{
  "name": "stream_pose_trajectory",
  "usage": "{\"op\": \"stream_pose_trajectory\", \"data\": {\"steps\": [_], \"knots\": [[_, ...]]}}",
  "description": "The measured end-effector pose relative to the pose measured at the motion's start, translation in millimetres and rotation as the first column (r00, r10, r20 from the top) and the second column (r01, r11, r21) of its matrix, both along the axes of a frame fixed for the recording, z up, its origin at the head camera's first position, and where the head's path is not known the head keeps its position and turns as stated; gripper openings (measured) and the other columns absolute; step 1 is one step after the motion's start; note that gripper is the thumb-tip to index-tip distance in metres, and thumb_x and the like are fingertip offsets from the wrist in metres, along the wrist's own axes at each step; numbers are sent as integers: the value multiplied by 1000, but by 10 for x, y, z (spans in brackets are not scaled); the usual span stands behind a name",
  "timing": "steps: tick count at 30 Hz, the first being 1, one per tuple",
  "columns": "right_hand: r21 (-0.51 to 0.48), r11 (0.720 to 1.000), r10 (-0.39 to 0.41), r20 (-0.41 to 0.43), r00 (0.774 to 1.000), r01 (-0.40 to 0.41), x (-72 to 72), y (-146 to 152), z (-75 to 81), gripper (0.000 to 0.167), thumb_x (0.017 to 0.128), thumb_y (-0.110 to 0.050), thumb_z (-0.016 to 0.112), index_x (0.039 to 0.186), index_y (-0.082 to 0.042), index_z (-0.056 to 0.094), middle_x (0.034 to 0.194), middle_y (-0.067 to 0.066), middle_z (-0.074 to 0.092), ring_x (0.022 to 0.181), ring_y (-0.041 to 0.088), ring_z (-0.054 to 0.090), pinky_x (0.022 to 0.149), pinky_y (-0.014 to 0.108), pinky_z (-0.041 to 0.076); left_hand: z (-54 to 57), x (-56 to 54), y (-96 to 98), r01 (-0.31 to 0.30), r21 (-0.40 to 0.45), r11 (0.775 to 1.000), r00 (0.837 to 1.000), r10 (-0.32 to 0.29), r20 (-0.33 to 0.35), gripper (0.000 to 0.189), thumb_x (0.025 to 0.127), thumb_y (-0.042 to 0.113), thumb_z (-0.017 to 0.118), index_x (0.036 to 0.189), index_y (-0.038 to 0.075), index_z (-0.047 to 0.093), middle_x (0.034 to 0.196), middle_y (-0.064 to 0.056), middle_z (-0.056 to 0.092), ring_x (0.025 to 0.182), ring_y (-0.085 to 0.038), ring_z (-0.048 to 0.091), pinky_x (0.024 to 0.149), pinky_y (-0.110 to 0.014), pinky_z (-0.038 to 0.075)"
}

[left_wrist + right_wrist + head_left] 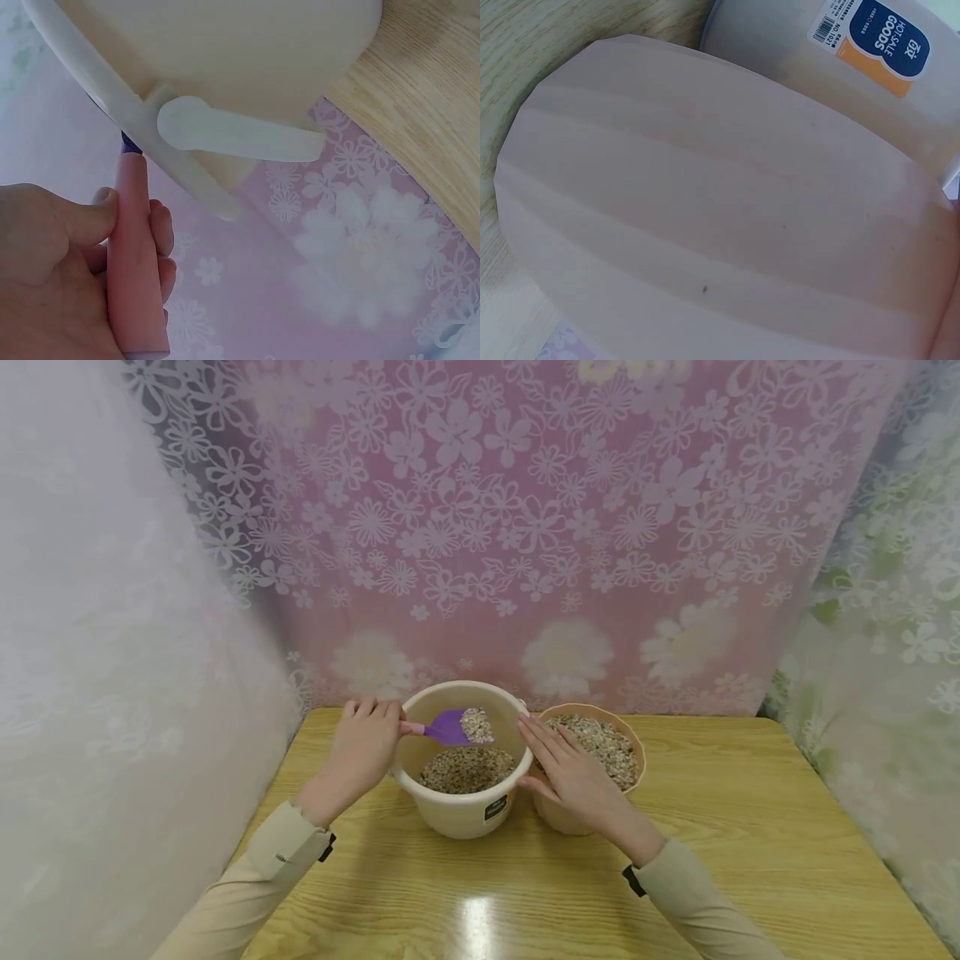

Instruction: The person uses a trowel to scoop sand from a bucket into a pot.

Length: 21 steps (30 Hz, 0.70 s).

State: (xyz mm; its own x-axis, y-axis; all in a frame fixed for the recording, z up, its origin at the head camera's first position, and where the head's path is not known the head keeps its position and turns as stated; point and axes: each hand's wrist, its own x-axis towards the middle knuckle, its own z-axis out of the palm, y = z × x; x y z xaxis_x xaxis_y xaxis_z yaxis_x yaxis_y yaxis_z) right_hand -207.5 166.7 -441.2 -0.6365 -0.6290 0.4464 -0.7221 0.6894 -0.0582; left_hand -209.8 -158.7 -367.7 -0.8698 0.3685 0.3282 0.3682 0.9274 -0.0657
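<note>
My left hand (367,743) grips the pink handle (137,255) of a small purple toy shovel (448,727). The shovel's blade is above the inside of a cream bucket (461,814) and carries a small heap of pale gravel-like bits (476,725). Mixed brownish bits (465,770) cover the bucket's floor. With fingers straight, my right hand (573,777) touches the bucket's right rim. Its palm and wrist pass over the near side of a peach fluted tub (641,760), which is filled with similar bits (600,745).
Both containers stand side by side on a wood-grain table (712,802), near its back edge. Behind hangs a pink floral curtain (525,552). Pale cloths hang at both sides. The bucket's white side handle (240,135) hangs outside its wall.
</note>
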Motion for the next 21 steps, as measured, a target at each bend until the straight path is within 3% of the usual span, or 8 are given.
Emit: {"op": "stream_pose_trajectory", "data": {"steps": [4, 11, 15, 21], "knots": [[7, 1000, -10, 6, 1000, 10, 12, 2, 3, 82, 104, -62, 25, 159, -1, 27, 164, 15, 28, 149, 32, 31, 119, 52, 26, -31, 78, -62, 40, 56, 998, 997, -36, -64, 17, 103, 22, 60, 101, 6, 63, 96, -9, 67, 91, -28, 53, 79, -40, 36], [0, 1000, -10, -7, 1000, 10, 4, -10, 0, 84, 104, -64, 18, 158, 0, 28, 164, 17, 29, 148, 34, 34, 118, 54, 27, -84, 154, -114, 102, 73, 992, 978, -87, -190, 17, 98, 20, 68, 95, 4, 64, 89, -10, 67, 84, -29, 55, 76, -40, 39], [-2, 1000, 1, -29, 1000, -1, -9, -14, 4, 86, 103, -64, 15, 156, 2, 31, 162, 18, 32, 147, 34, 35, 115, 55, 31, -96, 177, -121, 104, 80, 991, 977, -86, -197, 19, 100, 22, 65, 94, 4, 65, 87, -9, 66, 82, -28, 54, 73, -39, 37], [5, 1000, 26, -34, 999, -26, -2, 13, 40, 84, 104, -62, 19, 155, 3, 33, 161, 18, 35, 145, 36, 37, 116, 52, 32, -105, 191, -138, 86, 84, 993, 984, -72, -164, 19, 100, 24, 64, 95, 5, 66, 87, -8, 66, 80, -27, 53, 73, -38, 37]]}}
